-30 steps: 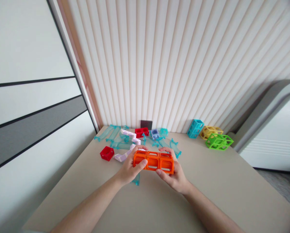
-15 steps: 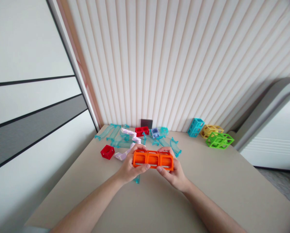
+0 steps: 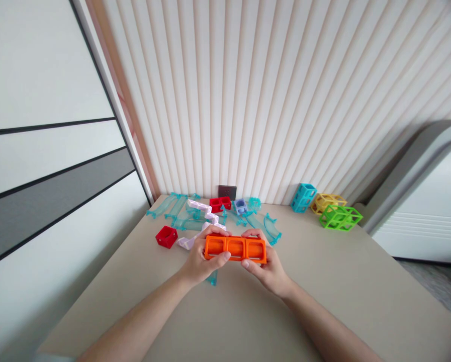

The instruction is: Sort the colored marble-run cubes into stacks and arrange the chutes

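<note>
Both my hands hold an orange three-cell frame block (image 3: 235,249) level above the beige table (image 3: 334,281). My left hand (image 3: 199,262) grips its left end, thumb on the near side and fingers over the far side. My right hand (image 3: 269,269) grips the right end the same way. The block's open cells face up towards me. Under my left hand a small clear teal piece (image 3: 211,278) lies on the table.
Behind the block lie clear teal track pieces (image 3: 180,213), a white zigzag track (image 3: 204,211), a red cube (image 3: 166,236), a red double cube (image 3: 220,203) and a small blue cube (image 3: 241,206). At the back right stand teal (image 3: 303,197), yellow (image 3: 328,202) and green (image 3: 339,217) frame blocks by the slatted wall.
I have tipped the orange block so its open cells face more upward, and moved it slightly away from me. Both hands kept their grip.
</note>
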A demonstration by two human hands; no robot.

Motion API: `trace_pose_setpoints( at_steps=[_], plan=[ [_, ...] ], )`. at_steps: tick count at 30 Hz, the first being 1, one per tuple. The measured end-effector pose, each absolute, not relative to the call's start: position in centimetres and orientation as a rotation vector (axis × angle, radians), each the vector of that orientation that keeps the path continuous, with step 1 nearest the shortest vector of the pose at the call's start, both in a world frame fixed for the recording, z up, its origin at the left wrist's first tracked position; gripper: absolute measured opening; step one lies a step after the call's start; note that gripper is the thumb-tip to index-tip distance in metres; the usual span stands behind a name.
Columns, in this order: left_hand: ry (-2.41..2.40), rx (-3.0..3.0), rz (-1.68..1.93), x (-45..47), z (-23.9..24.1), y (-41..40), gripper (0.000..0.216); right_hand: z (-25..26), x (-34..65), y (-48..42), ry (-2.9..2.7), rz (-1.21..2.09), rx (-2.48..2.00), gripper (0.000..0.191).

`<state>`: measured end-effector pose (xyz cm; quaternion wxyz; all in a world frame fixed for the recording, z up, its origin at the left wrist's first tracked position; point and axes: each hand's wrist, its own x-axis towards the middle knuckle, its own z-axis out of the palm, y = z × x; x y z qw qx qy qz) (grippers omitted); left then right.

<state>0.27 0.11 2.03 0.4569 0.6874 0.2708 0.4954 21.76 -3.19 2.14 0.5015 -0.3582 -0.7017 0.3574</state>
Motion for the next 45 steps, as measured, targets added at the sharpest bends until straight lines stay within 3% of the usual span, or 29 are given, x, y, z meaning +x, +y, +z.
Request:
trace_pose_setpoints(
  at_steps=[15, 19, 24, 32, 38, 43, 45],
  plan=[
    [0.643, 1.581, 1.192, 0.4, 2.3, 0.1, 0.032, 1.9, 21.7, -3.0, -1.709, 0.78, -0.825, 0.02],
    [0.712, 1.524, 1.207, 0.8, 2.3, 0.2, 0.043, 1.8, 21.9, -3.1, -1.758, 0.648, -0.878, 0.026],
    [0.831, 1.273, 1.383, 1.2, 1.9, 1.1, 0.04, 2.0, 21.7, -3.4, -1.893, 0.619, -0.892, 0.043],
    [0.882, 1.139, 1.582, 0.6, 1.7, 2.4, 0.04, 0.2, 21.1, -2.5, -1.598, 0.476, -1.143, 0.021],
    [0.904, 1.495, 1.5, 1.3, 1.7, 0.8, 0.024, 0.0, 20.4, -3.1, -1.944, 0.129, -1.259, 0.061],
    [0.845, 1.697, 1.46, 1.9, 1.1, -0.4, 0.019, 0.4, 19.5, -3.7, -2.026, -0.005, -1.228, 0.056],
    [0.767, 1.719, 1.505, 2.0, 1.1, -0.5, 0.032, 0.5, 19.9, -3.3, -1.971, -0.057, -1.238, 0.055]
  ],
)
